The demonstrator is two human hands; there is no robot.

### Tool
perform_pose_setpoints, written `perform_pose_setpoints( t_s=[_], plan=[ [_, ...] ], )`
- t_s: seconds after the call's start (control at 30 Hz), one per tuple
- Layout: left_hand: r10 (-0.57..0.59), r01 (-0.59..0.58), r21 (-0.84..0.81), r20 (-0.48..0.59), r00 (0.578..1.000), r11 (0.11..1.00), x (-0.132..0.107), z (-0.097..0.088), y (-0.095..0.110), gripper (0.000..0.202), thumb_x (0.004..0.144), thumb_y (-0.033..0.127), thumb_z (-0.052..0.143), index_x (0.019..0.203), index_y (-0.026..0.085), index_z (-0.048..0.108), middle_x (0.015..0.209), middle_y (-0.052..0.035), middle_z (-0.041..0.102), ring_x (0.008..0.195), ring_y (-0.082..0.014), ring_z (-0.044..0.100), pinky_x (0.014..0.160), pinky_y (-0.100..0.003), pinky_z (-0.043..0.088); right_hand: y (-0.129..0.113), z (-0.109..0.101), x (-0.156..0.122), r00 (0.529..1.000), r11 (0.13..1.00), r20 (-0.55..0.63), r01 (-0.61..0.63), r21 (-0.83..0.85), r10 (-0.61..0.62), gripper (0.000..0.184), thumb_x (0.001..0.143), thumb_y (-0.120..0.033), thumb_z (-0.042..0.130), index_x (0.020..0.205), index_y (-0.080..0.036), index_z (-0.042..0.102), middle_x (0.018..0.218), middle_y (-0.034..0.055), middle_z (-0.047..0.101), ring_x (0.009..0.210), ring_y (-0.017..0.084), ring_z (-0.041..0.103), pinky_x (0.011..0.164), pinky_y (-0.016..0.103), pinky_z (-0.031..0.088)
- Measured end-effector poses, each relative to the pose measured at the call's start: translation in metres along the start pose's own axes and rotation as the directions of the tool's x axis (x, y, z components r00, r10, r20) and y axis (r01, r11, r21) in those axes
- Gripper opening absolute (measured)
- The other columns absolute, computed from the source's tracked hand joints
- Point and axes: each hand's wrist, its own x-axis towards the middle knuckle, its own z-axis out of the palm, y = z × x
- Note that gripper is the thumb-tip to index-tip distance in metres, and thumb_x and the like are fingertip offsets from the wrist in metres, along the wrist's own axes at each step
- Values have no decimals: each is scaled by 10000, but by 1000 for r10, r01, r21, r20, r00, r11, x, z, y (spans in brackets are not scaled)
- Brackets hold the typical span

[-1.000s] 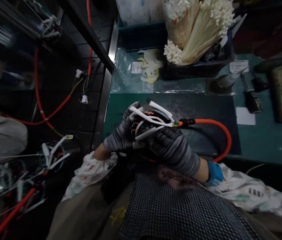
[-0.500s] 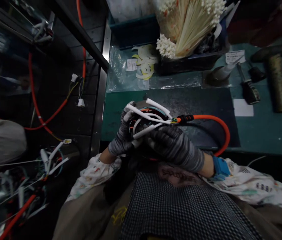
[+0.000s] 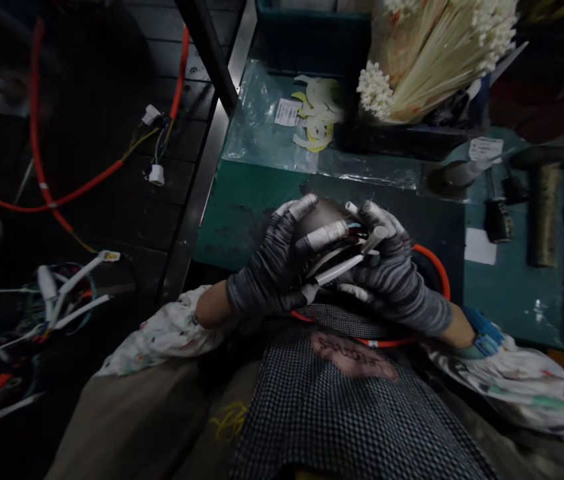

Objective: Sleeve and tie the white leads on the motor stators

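A dark, rounded part (image 3: pixel 325 217) with wires at its open side sits between my gloved hands, over the near edge of the bench. My left hand (image 3: pixel 277 260) is closed around its left side, with fingertips near the wires. White sleeved wires (image 3: pixel 339 270) stick out toward my right hand (image 3: pixel 397 273). That hand curls round the right side, among the sleeve ends, and hides much of the part there. An orange cable (image 3: pixel 436 260) loops out behind my right hand and back across my lap.
A plastic bag (image 3: pixel 252 127) with curved yellow-white pieces lies behind my hands. A dark bin (image 3: pixel 412 143) holds bundled white-tipped strips. A hammer (image 3: pixel 545 213) and a screwdriver (image 3: pixel 499 217) lie at right. Left of the metal edge are wired parts (image 3: pixel 62 293) with an orange cable (image 3: pixel 45 173).
The part has turned in my hands, so the sleeved wires and cable now lie differently. My right hand has come up round the right side, and my left fingers reach over the top. The view has shifted.
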Motion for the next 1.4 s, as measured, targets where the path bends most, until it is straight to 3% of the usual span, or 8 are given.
perform_pose_setpoints(
  t_s=[0.17,0.3,0.47,0.7,0.87,1.03,1.17,1.4],
  plan=[
    [-22,22,-40,-4,1000,999,-3,-1,-4,743,1033,597,618,1712,424,373,1862,-23,239,1695,-457,288,1409,-709,254,-12,4,-1,997,997,-49,-67,-48,65,754,1063,-626,652,1713,-327,414,1642,161,577,1510,405,575,1224,659,522],
    [-54,51,-18,-198,979,999,-12,20,-5,795,1037,634,630,1728,418,302,1825,-61,274,1689,-441,297,1383,-704,323,-24,4,-1,1000,982,8,7,-188,-6,616,1030,-536,729,1604,-387,564,1783,99,445,1623,430,451,1316,700,390],
    [1,36,103,-342,940,994,-18,43,-12,1047,912,749,798,1739,434,238,1778,-95,317,1688,-440,277,1364,-699,361,-24,5,4,995,993,-49,-88,-84,84,777,1067,-472,699,1755,-371,352,1713,126,558,1560,380,559,1274,618,494],
    [-92,119,71,-297,951,990,-1,47,2,891,946,462,843,1676,413,336,1747,-100,373,1660,-430,346,1352,-690,376,-2,-16,-6,971,961,61,-236,144,230,845,1112,-260,599,1808,-371,135,1694,137,588,1440,289,693,1039,511,680],
    [-107,120,41,-244,964,992,12,44,10,779,910,372,818,1610,393,478,1733,-88,406,1633,-455,371,1356,-716,357,20,-29,-8,991,997,103,81,18,-82,495,1006,-222,752,1460,-397,663,1795,63,439,1597,352,533,1169,631,596],
    [-117,116,-17,-117,986,993,20,32,7,830,832,353,851,1605,312,552,1788,-122,338,1634,-527,347,1350,-774,320,24,-27,-6,988,995,122,97,-22,-94,170,968,-241,780,1132,-286,790,1685,112,562,1551,408,566,1165,642,600],
    [-91,90,-13,-121,988,996,25,27,9,884,844,347,859,1651,380,501,1765,-75,411,1634,-497,378,1371,-765,295,19,-23,-5,997,999,71,-20,-25,21,322,995,-285,762,1316,-322,770,1647,112,596,1509,410,603,1159,687,597],
    [-103,106,15,-133,986,994,34,24,15,863,868,241,823,1648,345,468,1653,-98,536,1611,-447,434,1363,-723,349,0,-18,4,971,971,41,-238,4,237,743,1058,-264,695,1733,-344,396,1650,155,582,1448,347,656,1103,550,650]
  ],
)
